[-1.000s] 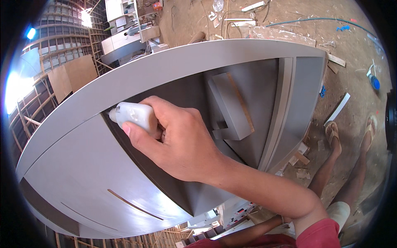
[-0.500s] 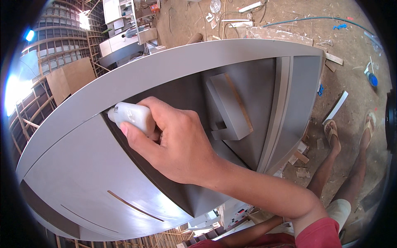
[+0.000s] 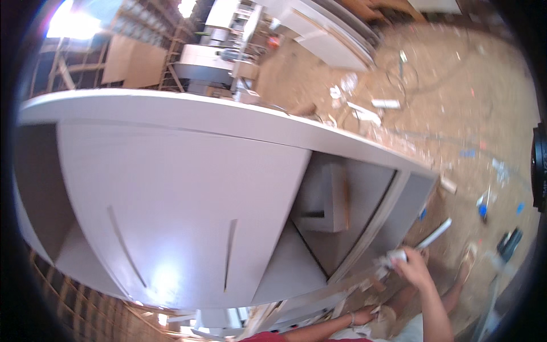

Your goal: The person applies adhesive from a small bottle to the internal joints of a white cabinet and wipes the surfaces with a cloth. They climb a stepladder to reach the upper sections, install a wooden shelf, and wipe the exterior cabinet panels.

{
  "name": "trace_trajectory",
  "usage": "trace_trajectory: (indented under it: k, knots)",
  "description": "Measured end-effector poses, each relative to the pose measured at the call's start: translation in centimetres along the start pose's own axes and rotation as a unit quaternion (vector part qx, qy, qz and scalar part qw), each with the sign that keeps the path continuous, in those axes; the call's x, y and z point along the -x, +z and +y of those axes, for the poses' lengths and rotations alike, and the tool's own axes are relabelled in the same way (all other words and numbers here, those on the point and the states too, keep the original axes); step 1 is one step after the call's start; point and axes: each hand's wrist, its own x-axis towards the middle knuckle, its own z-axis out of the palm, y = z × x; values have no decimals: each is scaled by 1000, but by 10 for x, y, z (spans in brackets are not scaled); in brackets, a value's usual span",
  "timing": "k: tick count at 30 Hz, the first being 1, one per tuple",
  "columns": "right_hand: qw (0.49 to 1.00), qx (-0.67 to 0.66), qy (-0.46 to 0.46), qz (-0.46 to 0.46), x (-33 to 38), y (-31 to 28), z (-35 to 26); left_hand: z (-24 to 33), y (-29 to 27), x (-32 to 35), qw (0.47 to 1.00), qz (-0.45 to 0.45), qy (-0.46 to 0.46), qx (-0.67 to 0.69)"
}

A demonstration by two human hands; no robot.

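Note:
My right hand is closed round a small white plastic bottle, blurred by motion, beside the right end of a large grey cabinet. My left hand, with a bracelet at the wrist, lies low in the picture near my lap; its fingers are too blurred to read. The cabinet has a broad smooth panel with two long narrow slots. Right of that panel, an open compartment holds a grey box-like piece with a notch.
A narrow white strip lies on the dirt floor near my sandalled foot. Scraps and blue bits litter the ground. Stacked boards and a cluttered workbench stand at the back. A dark object lies at far right.
My right hand has drawn the bottle away from the edge of the cabinet's panel, out past its right end. The view has swung, showing more of the panel and both slots.

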Motion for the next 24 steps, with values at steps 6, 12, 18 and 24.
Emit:
trace_trajectory:
  k: [6,12,18,24]
  knots:
    - [991,37,80,97,152,-42,6,12,24,-52,970,196,28,139]
    - [972,112,-21,207,169,-9,-44,257,-72,81,877,162,108,439]
    - [989,42,-35,140,186,54,-123,310,-80,142,835,351,356,229]
    - [979,-14,-152,135,171,115,-257,312,-103,239,747,534,346,194]
